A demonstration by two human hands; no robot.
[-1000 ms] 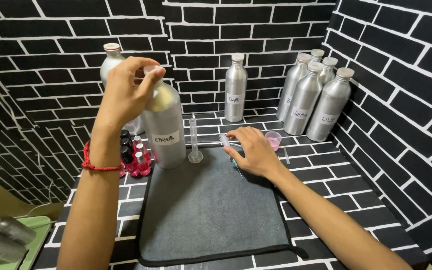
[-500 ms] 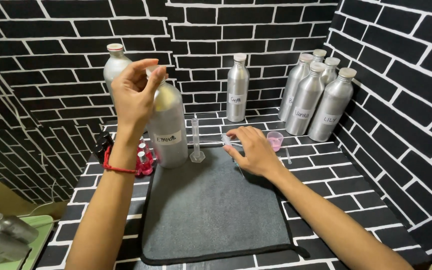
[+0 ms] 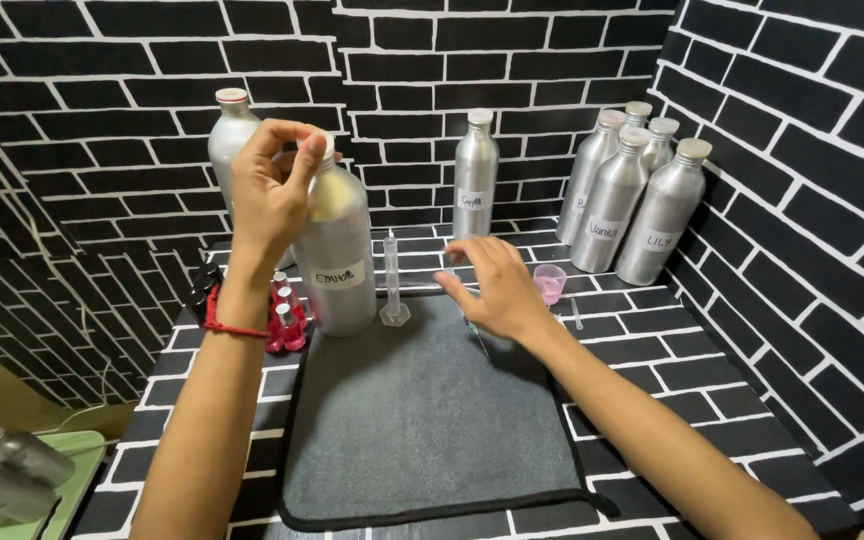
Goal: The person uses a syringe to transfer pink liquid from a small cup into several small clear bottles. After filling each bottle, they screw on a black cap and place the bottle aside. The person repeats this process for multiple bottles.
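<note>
Left hand [image 3: 270, 190] is up at the neck of the big aluminium bottle [image 3: 336, 262], fingers pinched around its cap [image 3: 324, 147]. Bottle stands upright on the bench [image 3: 652, 345], at the back-left corner of the grey mat [image 3: 422, 420], white label facing out. Red cord bracelet [image 3: 224, 326] on that wrist.

Right hand [image 3: 492, 290] hovers low over the back edge of the mat, fingers spread and loose, gripping nothing I can make out. A thin syringe [image 3: 476, 338] lies on the mat partly under the palm; can't tell whether the fingers touch it.

Clear graduated cylinder [image 3: 392, 282] stands upright between the bottle and the right hand, just beside the bottle. Small pink cup [image 3: 549, 282] sits just right of the right hand.

Small pink-filled vials [image 3: 286, 318] are clustered left of the bottle, right behind the left wrist. Second capped bottle [image 3: 229, 135] is behind the left hand. One aluminium bottle [image 3: 475, 178] stands alone at the back wall; a group of four [image 3: 632, 195] is in the back-right corner.
</note>
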